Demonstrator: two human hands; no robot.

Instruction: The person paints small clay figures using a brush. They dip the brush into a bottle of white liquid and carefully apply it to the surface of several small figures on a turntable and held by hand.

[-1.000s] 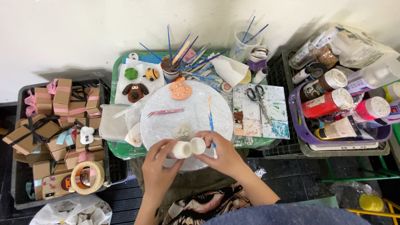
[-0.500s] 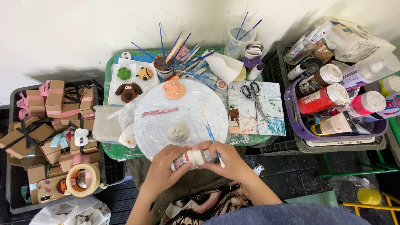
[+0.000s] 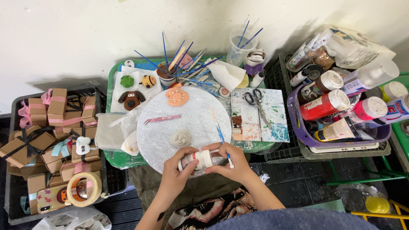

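My left hand (image 3: 174, 172) grips the body of a small white bottle (image 3: 197, 160) lying sideways at the near edge of a round wrapped board (image 3: 194, 117). My right hand (image 3: 232, 164) holds the bottle's other end and a thin blue-handled brush (image 3: 222, 139) that sticks up over the board. On the board lie a pale round clay piece (image 3: 180, 138) just beyond my hands, an orange clay figure (image 3: 177, 96) at the far edge, and a pink tool (image 3: 162, 119).
A cup of brushes (image 3: 167, 78) and clay animals (image 3: 132, 99) sit on the green tray behind. Scissors (image 3: 255, 102) rest on a paint-stained palette. A purple bin (image 3: 303, 127) of paint bottles stands right; a crate of small ribboned boxes (image 3: 51, 123) and tape roll (image 3: 83, 189) left.
My hands have brought the white bottle from upright to sideways, held between both at the board's near edge. The view has shifted slightly.
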